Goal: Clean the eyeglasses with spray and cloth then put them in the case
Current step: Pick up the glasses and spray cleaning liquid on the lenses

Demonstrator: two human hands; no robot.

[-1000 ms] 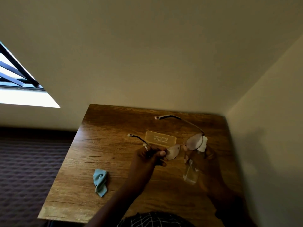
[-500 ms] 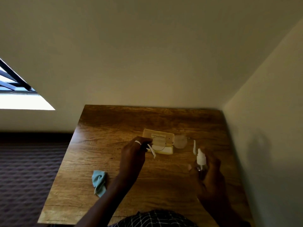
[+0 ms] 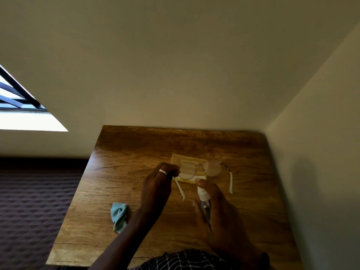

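Observation:
Thin-framed eyeglasses (image 3: 212,168) with white temple tips hang over the wooden table (image 3: 120,152), lenses facing me. My left hand (image 3: 157,184) pinches them at their left hinge. My right hand (image 3: 216,207) grips a small clear spray bottle (image 3: 203,199) with a white nozzle, my forefinger on top, the nozzle just below the lenses. A pale yellow case (image 3: 176,159) lies flat on the table behind the glasses. A crumpled light-blue cloth (image 3: 118,215) lies on the table to the left of my forearm.
The table stands in a room corner, with a beige wall (image 3: 321,152) close along its right side and another behind it. Left of the table is a dark patterned surface (image 3: 35,201). A window (image 3: 17,106) is at far left.
The glasses were turned from held high with temples pointing away to lower, lenses facing me over the case. My right hand brought the spray bottle left and up under the lenses.

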